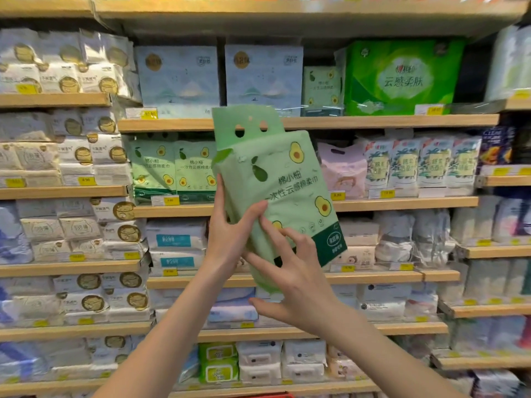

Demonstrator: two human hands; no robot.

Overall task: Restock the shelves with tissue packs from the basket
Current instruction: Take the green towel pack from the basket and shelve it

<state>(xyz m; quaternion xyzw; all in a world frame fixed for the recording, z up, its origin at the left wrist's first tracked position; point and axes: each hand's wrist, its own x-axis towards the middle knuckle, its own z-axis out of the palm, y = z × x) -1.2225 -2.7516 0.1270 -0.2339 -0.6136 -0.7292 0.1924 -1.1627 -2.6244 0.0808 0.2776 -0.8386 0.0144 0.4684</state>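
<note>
At the far left, white packs with gold round emblems [71,81] fill several wooden shelves, stacked in rows. Right of them, on an upper shelf, stand two pale blue packs [178,76] side by side. One shelf lower sit two green avocado-print packs [172,168], upright and touching each other, with a yellow price tag [169,200] on the shelf edge below them.

The left hand [230,228] is raised in the middle of the scene, near the viewer. It grasps the held tissue pack [281,179] by its left edge, thumb laid across the front and fingers behind. This pack carries the same avocado print, is tilted with its punched carry flap leaning up to the left, and is held in the air in front of the shelves, not on any of them.

The right hand [296,271] is released and spread. Its straight fingers touch the lower front and underside of the pack without curling round it.

Further right, a pink pack [342,168] stands on the shelf [402,202] behind the held pack. Above it is a large bright green pack [402,76], and at the right a row of leaf-print packs [419,165]
</note>
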